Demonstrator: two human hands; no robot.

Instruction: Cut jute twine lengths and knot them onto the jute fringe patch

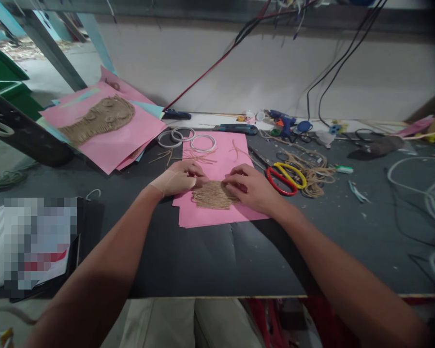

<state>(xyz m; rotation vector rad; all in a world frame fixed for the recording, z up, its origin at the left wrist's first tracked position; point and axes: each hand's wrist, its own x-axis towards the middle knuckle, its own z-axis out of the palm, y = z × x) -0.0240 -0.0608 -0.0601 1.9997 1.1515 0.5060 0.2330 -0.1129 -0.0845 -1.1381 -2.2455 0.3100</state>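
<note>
Rows of brown twine point(213, 197) lie side by side on a pink sheet of paper point(199, 217), making a small mat. At its upper left corner my left hand point(181, 177) has its fingers pinched together on the twine. Opposite, at the upper right corner, the curled fingers of my right hand point(252, 187) press on the twine too. The strand ends under my fingertips are mostly hidden. Short cut twine pieces point(203, 157) lie just beyond my hands. Scissors point(282, 180) with red and yellow handles rest to the right of my right hand.
Three pale rings point(203, 143) sit behind the hands, near a blue cutter knife point(237, 128). A twine bundle point(313, 176) and a blue glue gun point(284, 123) are at right. Pink sheets point(108, 157) bearing a twine shape stand back left. A blurred-out package point(39, 241) lies front left.
</note>
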